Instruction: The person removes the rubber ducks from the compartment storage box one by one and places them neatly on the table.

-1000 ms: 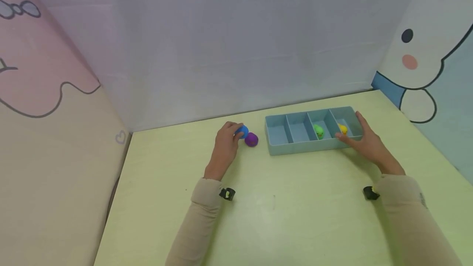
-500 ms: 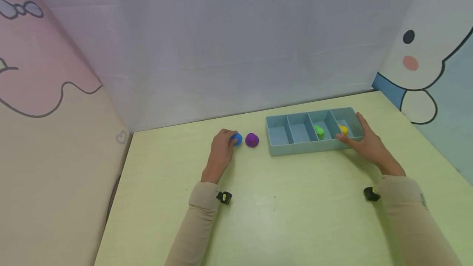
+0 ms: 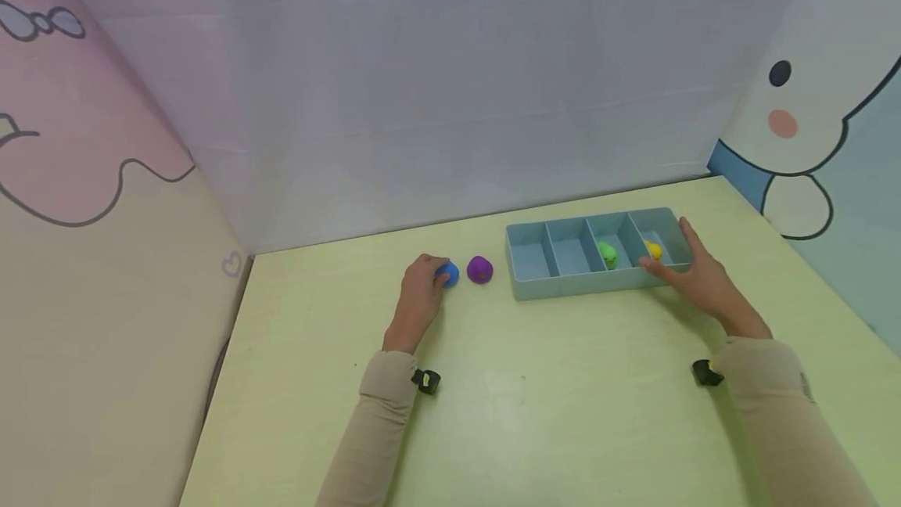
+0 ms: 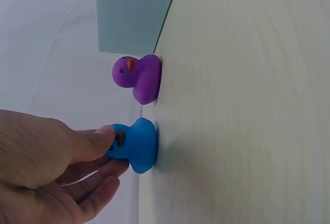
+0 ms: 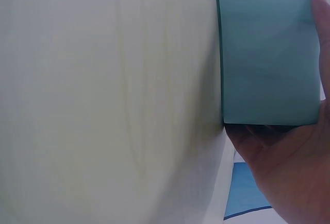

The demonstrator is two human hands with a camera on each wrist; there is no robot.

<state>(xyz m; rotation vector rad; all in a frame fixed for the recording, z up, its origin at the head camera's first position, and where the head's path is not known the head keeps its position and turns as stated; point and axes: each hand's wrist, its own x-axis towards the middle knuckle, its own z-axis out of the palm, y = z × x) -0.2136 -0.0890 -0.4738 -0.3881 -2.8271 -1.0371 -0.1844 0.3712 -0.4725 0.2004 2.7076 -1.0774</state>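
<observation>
My left hand (image 3: 417,296) pinches a blue rubber duck (image 4: 142,145) by its head, thumb on one side. The duck's base appears to touch the table in the left wrist view. Just to its right, a small gap apart, a purple rubber duck (image 3: 480,270) sits upright. A blue-green divided box (image 3: 556,288) stands farther right. My right hand (image 3: 707,280) grips its right end, thumb over the front rim. In the box, a green duck (image 3: 608,255) sits in the third compartment from the left and a yellow duck (image 3: 655,250) in the rightmost one.
The pale yellow table (image 3: 507,429) ends at a white sheet (image 3: 422,100) behind the box. Cartoon-printed panels flank it on both sides. Each sleeve has a small black device (image 3: 426,382) at its wrist.
My left hand has moved left and toward me with the blue duck, from against the purple duck to a spot beside it. My right hand stays on the box.
</observation>
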